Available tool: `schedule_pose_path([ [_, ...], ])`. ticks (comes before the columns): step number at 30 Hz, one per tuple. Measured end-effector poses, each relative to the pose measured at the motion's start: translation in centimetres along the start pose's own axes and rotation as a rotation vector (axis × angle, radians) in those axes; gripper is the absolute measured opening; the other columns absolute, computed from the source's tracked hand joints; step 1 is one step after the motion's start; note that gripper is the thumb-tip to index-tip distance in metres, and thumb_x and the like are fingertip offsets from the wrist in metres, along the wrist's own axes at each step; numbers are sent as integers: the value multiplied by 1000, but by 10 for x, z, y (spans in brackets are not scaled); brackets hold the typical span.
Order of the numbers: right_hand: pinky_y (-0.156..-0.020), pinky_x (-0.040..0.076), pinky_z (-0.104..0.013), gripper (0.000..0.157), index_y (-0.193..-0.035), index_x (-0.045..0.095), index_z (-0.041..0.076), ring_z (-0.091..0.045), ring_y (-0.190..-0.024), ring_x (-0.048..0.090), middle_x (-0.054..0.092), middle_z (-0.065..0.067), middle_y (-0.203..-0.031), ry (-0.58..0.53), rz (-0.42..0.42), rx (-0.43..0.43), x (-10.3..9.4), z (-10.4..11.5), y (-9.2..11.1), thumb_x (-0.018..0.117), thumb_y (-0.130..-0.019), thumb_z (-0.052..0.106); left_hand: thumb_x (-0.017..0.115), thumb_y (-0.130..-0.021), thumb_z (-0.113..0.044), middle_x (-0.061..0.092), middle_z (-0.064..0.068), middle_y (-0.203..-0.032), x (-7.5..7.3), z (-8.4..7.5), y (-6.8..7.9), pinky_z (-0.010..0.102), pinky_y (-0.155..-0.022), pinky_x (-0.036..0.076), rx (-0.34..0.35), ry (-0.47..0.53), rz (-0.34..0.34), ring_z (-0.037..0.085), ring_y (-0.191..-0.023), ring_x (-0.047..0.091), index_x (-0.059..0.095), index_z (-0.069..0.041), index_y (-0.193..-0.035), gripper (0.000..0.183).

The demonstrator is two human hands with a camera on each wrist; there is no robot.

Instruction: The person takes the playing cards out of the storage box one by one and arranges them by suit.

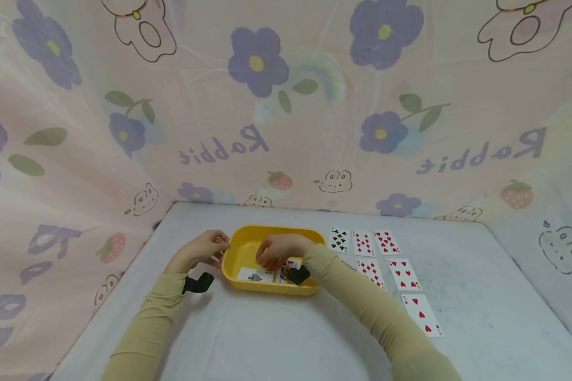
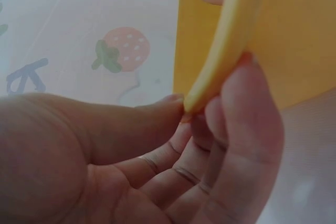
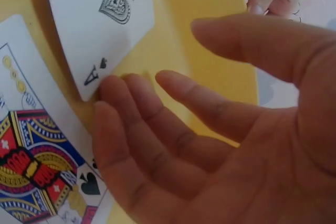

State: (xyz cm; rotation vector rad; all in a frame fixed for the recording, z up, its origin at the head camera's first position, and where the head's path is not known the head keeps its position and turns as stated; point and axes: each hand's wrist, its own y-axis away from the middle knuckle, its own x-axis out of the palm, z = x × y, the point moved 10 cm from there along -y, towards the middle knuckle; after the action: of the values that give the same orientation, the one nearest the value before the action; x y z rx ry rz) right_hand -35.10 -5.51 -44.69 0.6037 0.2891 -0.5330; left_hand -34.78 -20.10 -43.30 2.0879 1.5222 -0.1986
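My left hand (image 1: 204, 247) pinches the left rim of a yellow plastic tray (image 1: 252, 287); in the left wrist view thumb and fingers meet around the edge. My right hand (image 1: 280, 247) is inside the tray, its fingers loosely bent and the thumb held apart, with nothing between them. An ace of spades (image 3: 118, 3) lies in the tray, its corner close to the right fingertips. Beside it is a face card of spades (image 3: 39, 156), partly covered by the right hand and wrist strap in the head view.
Right of the tray, face-up cards lie in uneven columns on the white table (image 1: 486, 296): a clubs card (image 1: 339, 240), diamonds such as this one (image 1: 363, 244), and several hearts, among them the three of hearts (image 1: 421, 315). A patterned cloth (image 1: 310, 121) hangs behind.
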Motion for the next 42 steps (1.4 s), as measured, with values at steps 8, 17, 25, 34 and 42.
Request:
schedule_pose_path([
  [8, -53, 37, -26, 15, -102, 67, 4, -13, -56, 41, 52, -3, -65, 101, 0, -15, -2, 1, -3, 67, -88, 6, 51, -99, -9, 57, 15, -91, 1, 2, -2, 34, -62, 58, -19, 9, 7, 20, -72, 60, 47, 4, -113, 20],
  [17, -53, 39, -24, 10, -91, 67, 6, -12, -58, 44, 56, -2, -71, 174, -49, 21, -10, 3, 5, 69, -84, -1, 51, -100, -11, 58, 16, -94, 0, 3, -2, 35, -63, 58, -23, -5, -4, 21, -73, 60, 46, 4, -115, 21],
  [25, -56, 46, -23, 9, -91, 65, 4, -13, -60, 49, 58, -4, -75, 89, -256, 65, -54, -15, 17, 70, -83, 2, 51, -100, -11, 58, 17, -96, 0, 3, -3, 36, -65, 58, -22, -6, 5, 20, -73, 60, 46, 3, -115, 22],
  [34, -64, 55, -28, 9, -88, 63, 3, -16, -65, 55, 59, -8, -82, 133, -389, 97, -79, -23, 34, 69, -83, 3, 51, -100, -10, 57, 21, -99, 0, 2, -2, 36, -65, 58, -15, 0, 6, 21, -73, 60, 46, 4, -115, 21],
  [42, -68, 57, -33, 7, -88, 62, 2, -24, -73, 64, 59, -11, -88, 117, -432, 91, -88, -21, 53, 68, -85, 5, 51, -100, -10, 57, 21, -99, 1, 2, -1, 35, -64, 58, -25, 1, 1, 20, -73, 60, 46, 4, -116, 22],
])
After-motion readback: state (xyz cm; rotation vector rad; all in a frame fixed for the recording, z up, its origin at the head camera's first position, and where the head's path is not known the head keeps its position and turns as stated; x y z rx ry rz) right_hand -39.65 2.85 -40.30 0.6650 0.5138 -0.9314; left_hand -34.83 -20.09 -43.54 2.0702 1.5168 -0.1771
